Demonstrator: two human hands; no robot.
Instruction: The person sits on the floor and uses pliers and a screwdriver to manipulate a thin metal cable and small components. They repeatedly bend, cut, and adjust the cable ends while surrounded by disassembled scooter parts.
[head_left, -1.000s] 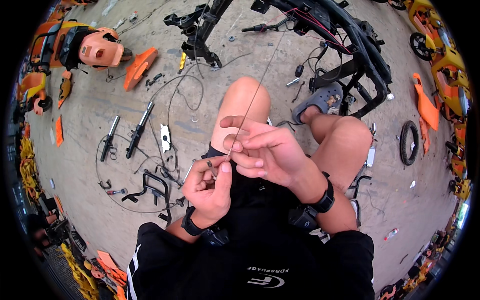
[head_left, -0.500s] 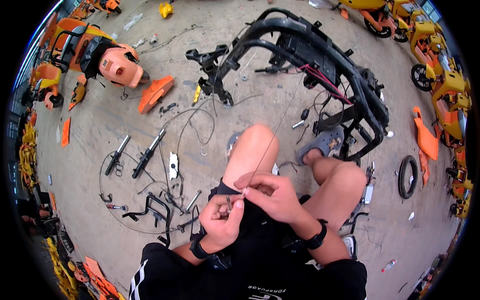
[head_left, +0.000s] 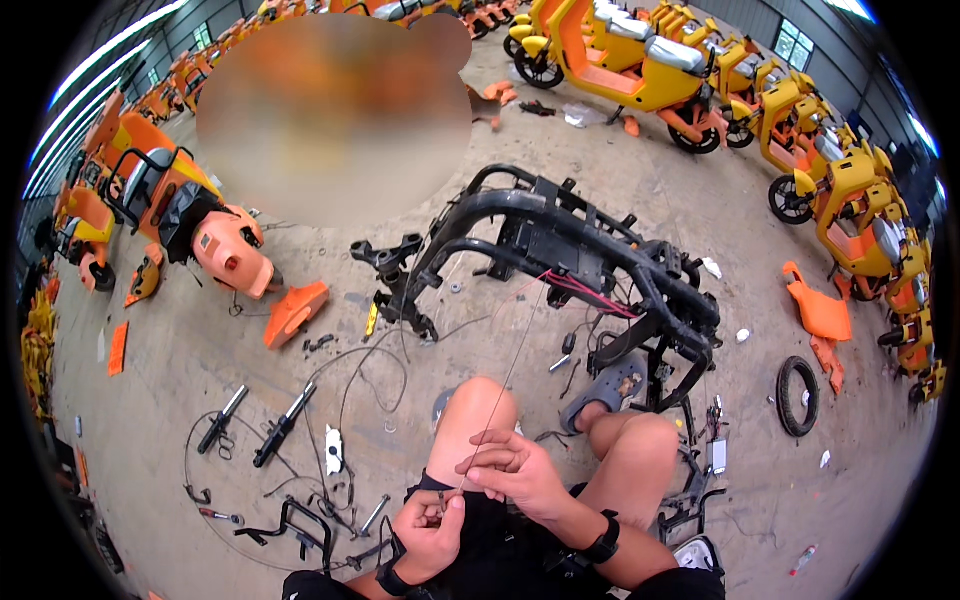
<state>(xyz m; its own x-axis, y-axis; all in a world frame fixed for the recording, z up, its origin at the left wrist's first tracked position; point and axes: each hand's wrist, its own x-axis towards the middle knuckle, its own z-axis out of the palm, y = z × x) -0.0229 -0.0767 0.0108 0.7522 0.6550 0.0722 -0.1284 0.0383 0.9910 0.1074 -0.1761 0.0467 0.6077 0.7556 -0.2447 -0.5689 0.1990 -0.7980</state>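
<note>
We sit low with a thin cable [head_left: 511,368] in front of us, near our bent knees [head_left: 470,425]. The cable runs up and away from our fingers toward the black scooter frame [head_left: 545,240], near its pink-red wires [head_left: 595,298]. It looks almost straight, so we think it is pulled a bit tight. We guess its low end is held close to our lap so that both hands can get to it and we can see it well.

The frame stands just past our feet, maybe to be in easy reach. On the floor [head_left: 200,345] to our left lie two fork tubes [head_left: 287,423], side by side but apart, with a white piece [head_left: 333,450] near them. Perhaps they are spread out so no part gets lost. A black tire [head_left: 784,397] lies off to our right, near an orange panel [head_left: 818,303].

Our left hand [head_left: 430,530] is curled up small. Its thumb and finger pinch the low end of the cable, and a little dark piece [head_left: 441,500] shows by the fingers. Our right hand [head_left: 518,482] is just above it, half curled, with a narrow gap at most. Its fingertips are at the cable, but we cannot tell if they squeeze it.
</note>
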